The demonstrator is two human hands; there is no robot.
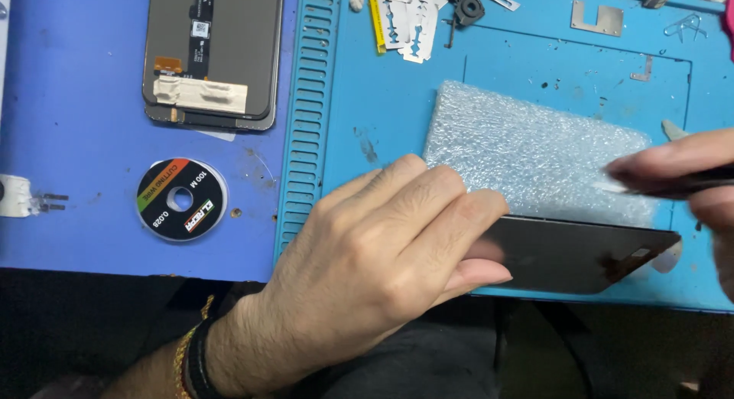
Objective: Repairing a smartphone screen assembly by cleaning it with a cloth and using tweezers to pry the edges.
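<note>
My left hand [382, 254] grips the near left end of a dark phone screen panel [581, 254], which is tilted up on its edge over the blue work mat [397, 116]. Behind the panel lies a sheet of clear bubble wrap [527, 146]. My right hand [688, 173] comes in from the right edge, pinching a thin dark tool [688, 183] whose tip holds a small white scrap near the panel's top right. Most of the right hand is out of frame.
Another phone screen [210, 55] lies face down at the upper left, with tape on its flex cable. A round spool of cutting wire [182, 198] sits below it. Razor blades [409, 20], a black part and small metal plates [596, 16] lie along the mat's far edge.
</note>
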